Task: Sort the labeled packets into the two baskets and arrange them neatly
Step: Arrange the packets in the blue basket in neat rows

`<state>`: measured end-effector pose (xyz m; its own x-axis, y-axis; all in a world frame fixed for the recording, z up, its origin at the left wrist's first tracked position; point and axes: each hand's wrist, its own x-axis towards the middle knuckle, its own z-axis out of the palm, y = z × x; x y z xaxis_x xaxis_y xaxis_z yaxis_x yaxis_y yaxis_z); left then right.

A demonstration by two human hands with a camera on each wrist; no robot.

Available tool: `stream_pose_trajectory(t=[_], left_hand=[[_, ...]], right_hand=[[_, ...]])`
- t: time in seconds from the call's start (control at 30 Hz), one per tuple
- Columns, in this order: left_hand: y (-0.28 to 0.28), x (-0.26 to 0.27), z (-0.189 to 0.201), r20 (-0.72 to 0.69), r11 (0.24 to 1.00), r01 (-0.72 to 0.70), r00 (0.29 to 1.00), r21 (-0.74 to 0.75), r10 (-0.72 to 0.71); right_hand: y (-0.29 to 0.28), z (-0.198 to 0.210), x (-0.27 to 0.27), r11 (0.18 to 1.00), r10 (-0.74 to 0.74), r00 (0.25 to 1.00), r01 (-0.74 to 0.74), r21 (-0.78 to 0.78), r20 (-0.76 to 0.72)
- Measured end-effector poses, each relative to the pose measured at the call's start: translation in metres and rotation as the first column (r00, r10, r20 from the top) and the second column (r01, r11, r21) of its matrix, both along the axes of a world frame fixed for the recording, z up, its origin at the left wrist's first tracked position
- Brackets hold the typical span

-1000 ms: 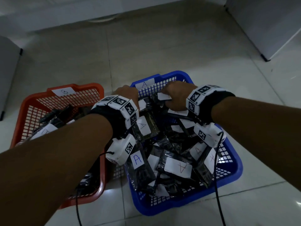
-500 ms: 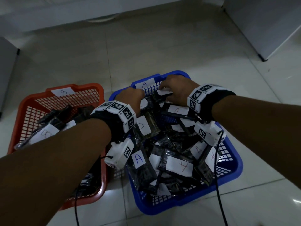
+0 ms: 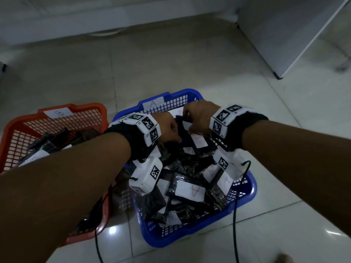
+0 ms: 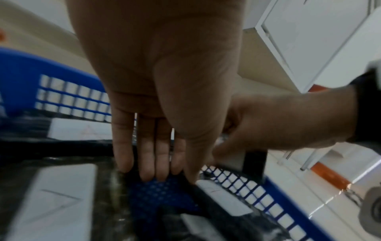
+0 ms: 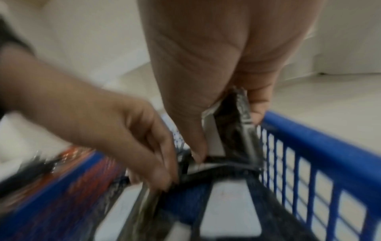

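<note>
At the far wall of the blue basket (image 3: 245,198), the right hand (image 5: 206,68) pinches an upright packet (image 5: 233,130) between thumb and fingers; the left hand (image 4: 156,81), fingers straight and together, presses packets lying below

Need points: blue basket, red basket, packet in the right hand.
blue basket (image 3: 245,198), head view, near right rim.
red basket (image 3: 89,108), head view, far rim.
packet (image 5: 243,130), right wrist view, crinkled edge pinched by the right hand (image 5: 216,65).
</note>
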<state>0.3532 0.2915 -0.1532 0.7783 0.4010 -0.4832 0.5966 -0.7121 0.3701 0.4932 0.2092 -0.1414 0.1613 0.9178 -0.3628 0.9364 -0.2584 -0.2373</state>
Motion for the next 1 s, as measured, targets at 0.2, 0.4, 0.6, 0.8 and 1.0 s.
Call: stream_pose_trajectory(t=[0.2, 0.4, 0.6, 0.8, 1.0], left_hand=[[-0.017, 0.038, 0.003, 0.083, 0.999, -0.024, 0.996, 0.044, 0.02], [-0.038, 0.056, -0.003, -0.072, 0.968, 0.251, 0.966, 0.021, -0.249], [-0.039, 0.06, -0.006, -0.189, 0.918, 0.385, 0.912, 0.093, -0.363], [-0.03, 0.051, 0.001, -0.142, 0.944, 0.314, 0.944, 0.1, -0.299], [-0.028, 0.031, -0.016, -0.075, 0.98, 0.189, 0.98, 0.068, -0.184]], right_hand=[[-0.016, 0.02, 0.034, 0.926, -0.269, 0.943, 0.309, 0.216, -0.199], [-0.035, 0.006, 0.039, 0.868, -0.29, 0.907, 0.384, 0.314, -0.306], [-0.037, -0.004, 0.045, 0.856, -0.287, 0.896, 0.399, 0.328, -0.34], [-0.033, -0.005, 0.048, 0.862, -0.268, 0.907, 0.377, 0.34, -0.326], [-0.032, -0.004, 0.042, 0.856, -0.262, 0.903, 0.381, 0.35, -0.341]])
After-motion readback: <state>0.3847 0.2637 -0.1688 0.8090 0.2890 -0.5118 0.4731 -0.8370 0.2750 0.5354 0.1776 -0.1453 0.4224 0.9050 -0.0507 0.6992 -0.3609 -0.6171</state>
